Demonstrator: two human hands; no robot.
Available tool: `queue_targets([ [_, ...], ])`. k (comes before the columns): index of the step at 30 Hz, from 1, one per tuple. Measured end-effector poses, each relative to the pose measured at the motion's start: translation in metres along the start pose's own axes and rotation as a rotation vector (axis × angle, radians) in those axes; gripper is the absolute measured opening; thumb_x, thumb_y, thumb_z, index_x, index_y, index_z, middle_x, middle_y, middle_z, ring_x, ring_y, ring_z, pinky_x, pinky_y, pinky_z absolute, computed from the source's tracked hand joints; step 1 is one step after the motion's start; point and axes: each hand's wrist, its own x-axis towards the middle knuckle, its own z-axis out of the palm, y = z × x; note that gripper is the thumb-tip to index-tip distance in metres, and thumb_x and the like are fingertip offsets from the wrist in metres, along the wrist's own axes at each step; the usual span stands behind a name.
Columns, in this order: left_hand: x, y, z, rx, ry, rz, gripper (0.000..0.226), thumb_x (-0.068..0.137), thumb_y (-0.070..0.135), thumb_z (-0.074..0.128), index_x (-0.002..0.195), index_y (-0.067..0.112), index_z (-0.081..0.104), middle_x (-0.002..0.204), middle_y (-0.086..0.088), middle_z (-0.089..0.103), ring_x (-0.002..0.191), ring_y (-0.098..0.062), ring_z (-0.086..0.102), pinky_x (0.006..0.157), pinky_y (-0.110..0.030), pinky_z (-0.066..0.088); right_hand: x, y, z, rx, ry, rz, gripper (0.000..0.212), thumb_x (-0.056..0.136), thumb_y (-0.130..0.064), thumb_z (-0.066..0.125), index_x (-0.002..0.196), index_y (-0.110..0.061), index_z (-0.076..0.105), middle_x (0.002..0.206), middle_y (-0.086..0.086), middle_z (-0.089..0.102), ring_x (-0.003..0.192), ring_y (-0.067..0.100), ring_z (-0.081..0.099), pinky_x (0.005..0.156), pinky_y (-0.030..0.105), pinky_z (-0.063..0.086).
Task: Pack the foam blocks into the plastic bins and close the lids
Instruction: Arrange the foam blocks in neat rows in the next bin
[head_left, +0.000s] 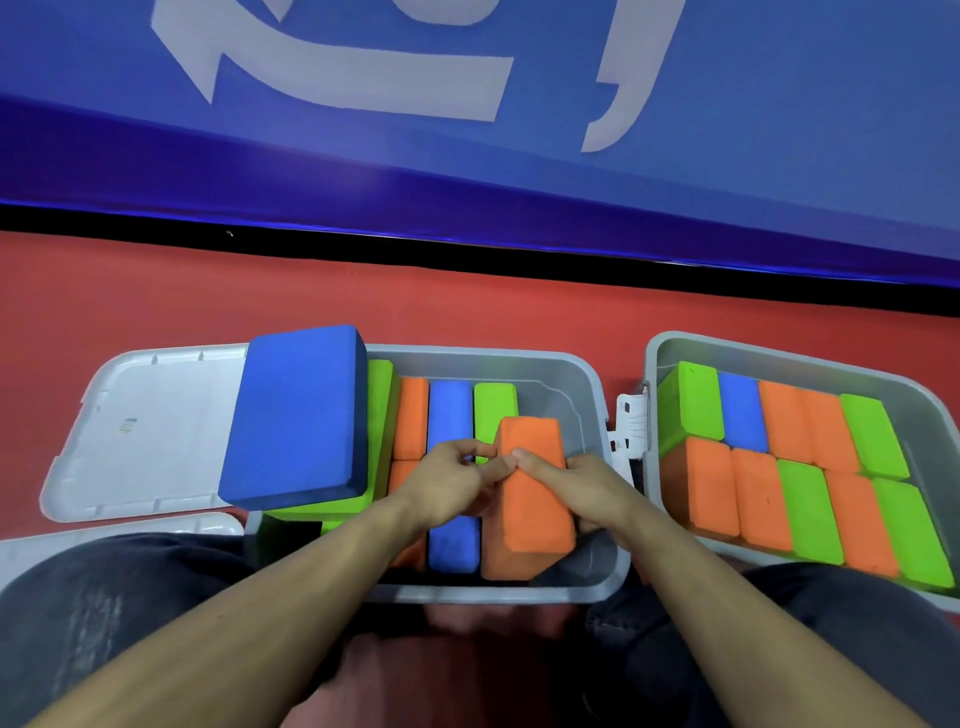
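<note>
I watch both hands — left hand (452, 480), right hand (576, 480) — grip an orange foam block (530, 514) tilted over the middle bin (597, 395); the right bin (660, 353) sits full.

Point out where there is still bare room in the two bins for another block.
The middle bin has a free strip along its right wall, beside the orange block that both hands grip, and behind it. Its left side is crowded, with a blue block piled on top. The right bin looks full.
</note>
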Motion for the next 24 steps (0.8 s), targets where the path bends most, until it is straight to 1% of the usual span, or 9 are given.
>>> queue_targets([
  [2,0.004,-0.009,-0.001,0.011,0.005,-0.026,0.038,0.094,0.026,0.071,0.123,0.004,0.06,0.09,-0.014,0.065,0.068,-0.021,0.061,0.058,-0.021,0.055,0.005,0.006,0.007,0.026,-0.059,0.054,0.061,0.074,-0.075,0.07,0.098,-0.019,0.075,0.088,0.0,0.079,0.083,0.019,0.077,0.081,0.046,0.063],
  [5,0.015,-0.024,0.0,0.075,0.002,-0.038,0.04,0.092,0.021,0.074,0.125,0.007,0.057,0.095,-0.016,0.07,0.077,-0.021,0.066,0.066,-0.027,0.056,0.013,0.013,0.014,0.173,-0.14,0.109,0.056,0.081,-0.064,0.073,0.11,-0.016,0.072,0.097,0.002,0.08,0.09,0.019,0.077,0.081,0.043,0.063],
  [7,0.024,-0.033,0.0,0.079,0.002,-0.058,0.031,0.091,0.017,0.074,0.116,0.013,0.056,0.088,-0.011,0.072,0.064,-0.01,0.069,0.058,-0.021,0.056,0.02,0.017,0.015,0.25,-0.167,0.13,0.052,0.086,-0.053,0.074,0.117,-0.013,0.07,0.103,0.004,0.079,0.092,0.019,0.077,0.077,0.04,0.064],
  [9,0.033,-0.043,0.002,0.118,-0.002,-0.085,0.025,0.092,0.012,0.074,0.109,0.016,0.056,0.08,-0.006,0.069,0.05,-0.002,0.064,0.046,-0.017,0.05,0.028,0.023,0.018,0.191,-0.155,0.154,0.048,0.088,-0.046,0.074,0.121,-0.011,0.067,0.108,0.005,0.076,0.09,0.015,0.074,0.07,0.036,0.063],
  [12,0.048,-0.067,0.003,0.292,-0.014,-0.099,0.02,0.091,0.017,0.076,0.107,0.011,0.065,0.082,-0.013,0.073,0.053,-0.013,0.06,0.055,-0.031,0.054,0.041,0.039,0.029,0.106,-0.183,0.212,0.041,0.092,-0.042,0.072,0.123,-0.015,0.066,0.116,0.004,0.072,0.1,0.014,0.069,0.081,0.042,0.062],
  [16,0.068,-0.085,-0.002,0.338,0.01,-0.151,0.012,0.091,0.023,0.075,0.085,0.014,0.07,0.053,-0.001,0.061,0.046,-0.016,0.051,0.052,-0.03,0.048,0.057,0.055,0.04,0.155,-0.179,0.233,0.028,0.094,-0.038,0.071,0.116,-0.021,0.066,0.107,-0.002,0.072,0.096,0.014,0.07,0.082,0.039,0.061],
  [19,0.082,-0.091,-0.006,0.351,0.048,-0.202,0.021,0.09,0.029,0.076,0.079,0.012,0.068,0.059,-0.008,0.062,0.054,-0.022,0.056,0.062,-0.039,0.057,0.073,0.063,0.044,0.162,-0.176,0.234,0.015,0.093,-0.04,0.071,0.101,-0.028,0.065,0.1,-0.007,0.072,0.094,0.015,0.071,0.086,0.041,0.06],
  [21,0.09,-0.096,-0.005,0.393,0.073,-0.247,0.026,0.09,0.035,0.075,0.084,0.011,0.066,0.061,-0.006,0.063,0.055,-0.022,0.059,0.064,-0.039,0.06,0.084,0.069,0.052,0.159,-0.132,0.251,0.017,0.094,-0.039,0.07,0.104,-0.027,0.065,0.102,-0.005,0.072,0.1,0.02,0.071,0.091,0.046,0.059],
  [24,0.1,-0.105,-0.008,0.554,0.159,-0.245,0.032,0.085,0.048,0.075,0.076,0.02,0.063,0.067,0.001,0.065,0.064,-0.022,0.062,0.068,-0.038,0.058,0.099,0.079,0.061,0.15,-0.05,0.255,0.025,0.089,-0.037,0.076,0.109,-0.023,0.07,0.103,-0.002,0.075,0.099,0.022,0.072,0.088,0.053,0.06],
])
